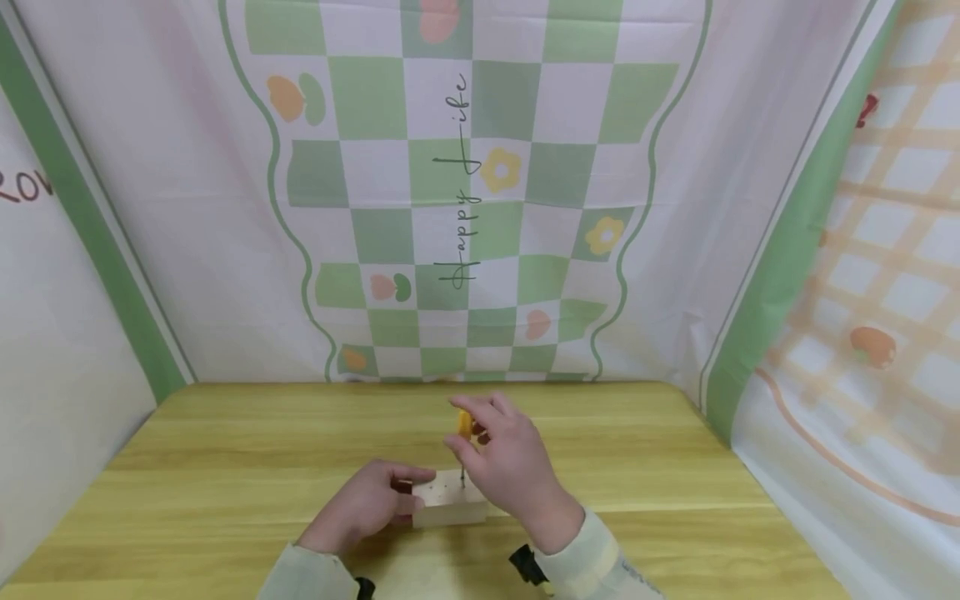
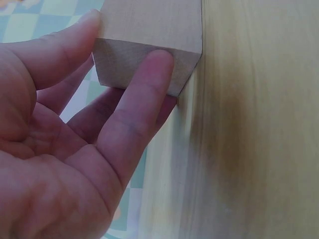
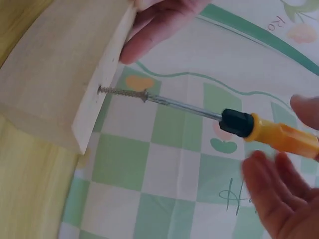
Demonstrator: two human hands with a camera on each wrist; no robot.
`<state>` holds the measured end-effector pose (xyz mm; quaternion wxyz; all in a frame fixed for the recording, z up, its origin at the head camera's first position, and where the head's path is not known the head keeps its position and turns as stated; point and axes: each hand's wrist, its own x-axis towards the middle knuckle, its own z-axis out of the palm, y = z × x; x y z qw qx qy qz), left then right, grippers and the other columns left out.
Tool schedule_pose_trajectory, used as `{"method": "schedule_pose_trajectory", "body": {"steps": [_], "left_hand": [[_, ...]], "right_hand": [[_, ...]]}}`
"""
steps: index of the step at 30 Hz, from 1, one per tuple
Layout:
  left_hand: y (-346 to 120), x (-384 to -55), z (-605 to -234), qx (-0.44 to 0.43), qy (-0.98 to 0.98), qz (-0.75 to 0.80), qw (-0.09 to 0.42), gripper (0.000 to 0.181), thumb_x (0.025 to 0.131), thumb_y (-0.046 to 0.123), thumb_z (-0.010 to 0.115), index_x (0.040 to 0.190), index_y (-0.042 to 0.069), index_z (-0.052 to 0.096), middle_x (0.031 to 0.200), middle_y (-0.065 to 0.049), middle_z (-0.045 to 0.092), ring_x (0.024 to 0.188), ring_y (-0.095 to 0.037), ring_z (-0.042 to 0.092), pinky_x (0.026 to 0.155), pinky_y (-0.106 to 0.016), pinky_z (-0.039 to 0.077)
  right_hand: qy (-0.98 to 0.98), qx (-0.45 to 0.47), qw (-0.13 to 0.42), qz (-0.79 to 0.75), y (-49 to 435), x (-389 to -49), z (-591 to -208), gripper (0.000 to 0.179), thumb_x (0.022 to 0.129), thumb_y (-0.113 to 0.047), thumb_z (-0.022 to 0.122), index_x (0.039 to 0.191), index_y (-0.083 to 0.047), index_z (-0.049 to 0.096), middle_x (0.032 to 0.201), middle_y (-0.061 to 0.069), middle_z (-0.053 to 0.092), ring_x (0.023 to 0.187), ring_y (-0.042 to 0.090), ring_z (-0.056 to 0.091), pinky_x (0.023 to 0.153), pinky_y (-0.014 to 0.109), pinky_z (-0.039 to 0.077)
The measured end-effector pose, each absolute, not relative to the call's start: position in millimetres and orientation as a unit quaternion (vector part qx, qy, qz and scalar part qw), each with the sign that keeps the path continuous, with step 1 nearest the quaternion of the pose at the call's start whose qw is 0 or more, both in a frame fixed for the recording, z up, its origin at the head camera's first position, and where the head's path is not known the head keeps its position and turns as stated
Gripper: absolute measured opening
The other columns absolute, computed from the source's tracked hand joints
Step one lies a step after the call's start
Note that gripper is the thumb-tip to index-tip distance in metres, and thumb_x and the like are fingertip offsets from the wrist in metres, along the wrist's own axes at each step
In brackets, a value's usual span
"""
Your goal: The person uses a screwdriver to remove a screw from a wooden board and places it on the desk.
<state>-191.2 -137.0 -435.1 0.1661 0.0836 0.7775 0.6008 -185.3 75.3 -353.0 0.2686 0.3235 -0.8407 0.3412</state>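
A pale wooden block (image 1: 450, 512) with small holes in its top face sits on the table. My left hand (image 1: 369, 506) holds its left end, one fingertip (image 2: 158, 62) pressed against the end face and others along its sides. A screw (image 3: 122, 92) stands partly sunk in one hole of the block. Its head meets the tip of a screwdriver (image 3: 184, 107) with a steel shaft and a yellow and black handle. Around that handle, above the block, is my right hand (image 1: 506, 454), thumb and fingers on either side; the handle's end runs out of the right wrist view.
The wood-grain table (image 1: 247, 450) spreads around the block. Behind it hangs a cloth (image 1: 367, 175) with green and white checks, and more printed cloth (image 1: 885, 292) hangs at the right. Dark straps (image 1: 528, 565) show near both wrists.
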Motion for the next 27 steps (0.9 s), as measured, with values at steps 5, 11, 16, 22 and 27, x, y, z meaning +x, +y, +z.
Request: {"method": "schedule_pose_trajectory", "body": {"steps": [5, 11, 16, 22, 27], "left_hand": [[-136.8, -191.1, -435.8, 0.087, 0.778, 0.601, 0.162, 0.038, 0.087, -0.002, 0.072, 0.125, 0.003, 0.069, 0.112, -0.010, 0.065, 0.091, -0.022, 0.063, 0.074, -0.036, 0.059], [-136.1, -190.5, -436.0, 0.083, 0.772, 0.608, 0.163, 0.039, 0.087, -0.003, 0.071, 0.126, 0.002, 0.068, 0.112, -0.010, 0.064, 0.092, -0.022, 0.063, 0.075, -0.037, 0.059], [-135.6, -190.0, -435.8, 0.088, 0.774, 0.607, 0.158, 0.039, 0.087, -0.003, 0.071, 0.126, 0.001, 0.068, 0.111, -0.010, 0.064, 0.091, -0.022, 0.063, 0.074, -0.037, 0.059], [-136.2, -190.5, -435.9, 0.089, 0.778, 0.601, 0.157, 0.039, 0.087, -0.002, 0.072, 0.126, 0.001, 0.068, 0.111, -0.010, 0.065, 0.090, -0.022, 0.063, 0.073, -0.037, 0.059], [-136.6, -191.0, -436.5, 0.092, 0.782, 0.597, 0.156, 0.038, 0.088, -0.001, 0.072, 0.126, 0.002, 0.068, 0.113, -0.009, 0.065, 0.090, -0.021, 0.063, 0.073, -0.036, 0.059]], "right_hand": [[-0.839, 0.324, 0.268, 0.345, 74.6, -184.2, -350.4, 0.039, 0.086, -0.001, 0.077, 0.123, -0.005, 0.069, 0.096, 0.003, 0.065, 0.076, 0.008, 0.058, 0.064, 0.020, 0.054], [-0.846, 0.315, 0.271, 0.334, 74.1, -184.0, -350.8, 0.042, 0.084, -0.004, 0.080, 0.124, -0.005, 0.068, 0.096, 0.002, 0.061, 0.076, 0.009, 0.059, 0.065, 0.022, 0.055], [-0.836, 0.322, 0.267, 0.355, 75.0, -185.3, -350.4, 0.046, 0.083, 0.005, 0.077, 0.127, -0.006, 0.067, 0.096, 0.001, 0.063, 0.077, 0.011, 0.062, 0.066, 0.020, 0.055], [-0.834, 0.328, 0.261, 0.359, 76.3, -185.7, -350.2, 0.043, 0.084, 0.001, 0.078, 0.125, -0.008, 0.069, 0.098, 0.002, 0.063, 0.078, 0.012, 0.062, 0.065, 0.023, 0.056], [-0.836, 0.324, 0.232, 0.377, 77.0, -186.8, -349.3, 0.047, 0.086, 0.003, 0.074, 0.130, -0.008, 0.065, 0.104, 0.003, 0.066, 0.083, 0.010, 0.063, 0.069, 0.021, 0.056]]}}
